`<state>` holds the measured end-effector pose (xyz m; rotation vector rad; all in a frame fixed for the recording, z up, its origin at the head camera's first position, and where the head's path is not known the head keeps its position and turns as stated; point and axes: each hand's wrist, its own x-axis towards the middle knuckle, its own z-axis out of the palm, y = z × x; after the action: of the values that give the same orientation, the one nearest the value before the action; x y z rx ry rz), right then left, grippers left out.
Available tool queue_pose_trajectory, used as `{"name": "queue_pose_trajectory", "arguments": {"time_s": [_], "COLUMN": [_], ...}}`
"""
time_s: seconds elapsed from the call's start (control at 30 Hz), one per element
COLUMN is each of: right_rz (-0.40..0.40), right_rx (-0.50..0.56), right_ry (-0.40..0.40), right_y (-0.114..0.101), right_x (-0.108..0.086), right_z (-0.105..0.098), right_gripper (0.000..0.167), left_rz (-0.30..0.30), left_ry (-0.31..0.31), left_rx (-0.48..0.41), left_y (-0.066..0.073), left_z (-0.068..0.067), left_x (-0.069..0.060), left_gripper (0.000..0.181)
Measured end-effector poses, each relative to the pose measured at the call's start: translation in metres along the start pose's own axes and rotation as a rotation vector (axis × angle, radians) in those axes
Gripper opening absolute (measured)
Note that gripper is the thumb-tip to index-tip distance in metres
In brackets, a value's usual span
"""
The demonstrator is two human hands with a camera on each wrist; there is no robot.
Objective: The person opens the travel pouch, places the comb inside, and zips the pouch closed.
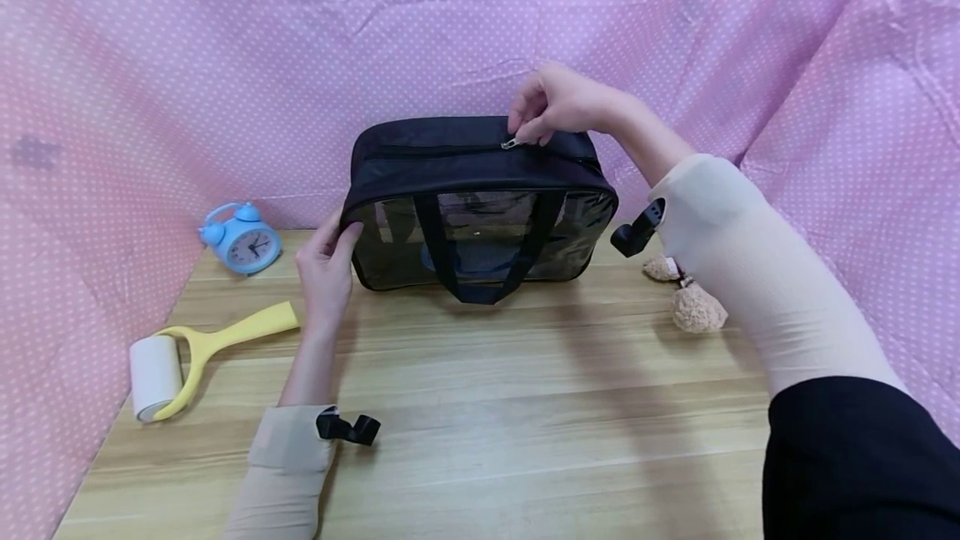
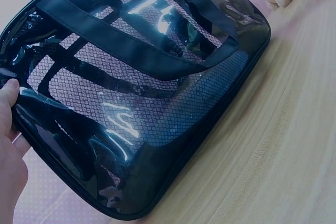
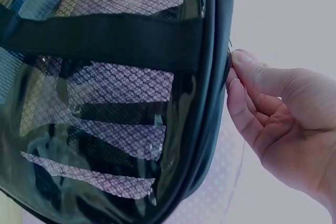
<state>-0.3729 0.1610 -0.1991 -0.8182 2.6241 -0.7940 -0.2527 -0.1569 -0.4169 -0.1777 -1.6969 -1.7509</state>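
Observation:
A black zip bag (image 1: 480, 169) with see-through front and a dangling strap handle (image 1: 480, 293) stands upright on the table. Something blue (image 2: 202, 98) shows inside, low behind the clear panel; its kind is hard to make out. My left hand (image 1: 328, 273) grips the bag's left side edge, thumb on the front and fingers mostly hidden behind. On the top, right of the middle, the thumb and fingertips of my right hand (image 1: 566, 102) pinch the metal zipper pull (image 1: 511, 143). In the right wrist view, that right hand (image 3: 286, 114) is at the bag's top edge.
A blue alarm clock (image 1: 243, 240) stands at the back left. Nearer lies a lint roller (image 1: 217, 344) with a yellow handle. A small plush toy (image 1: 697, 308) rests right of the bag, partly behind my right forearm. Pink dotted cloth (image 1: 450, 23) hangs behind and at both sides.

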Motion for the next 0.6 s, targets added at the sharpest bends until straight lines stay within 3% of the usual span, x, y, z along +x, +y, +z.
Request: {"name": "queue_pose_trajectory", "arguments": {"time_s": [0.6], "right_rz": [0.048], "right_rx": [0.006], "right_ry": [0.014], "right_y": [0.028], "right_x": [-0.02], "right_z": [-0.018], "right_gripper": [0.019], "left_rz": [-0.008], "left_ry": [-0.01], "left_rx": [0.012], "left_y": [0.001], "left_z": [0.0], "left_x": [0.0], "left_gripper": [0.027]}}
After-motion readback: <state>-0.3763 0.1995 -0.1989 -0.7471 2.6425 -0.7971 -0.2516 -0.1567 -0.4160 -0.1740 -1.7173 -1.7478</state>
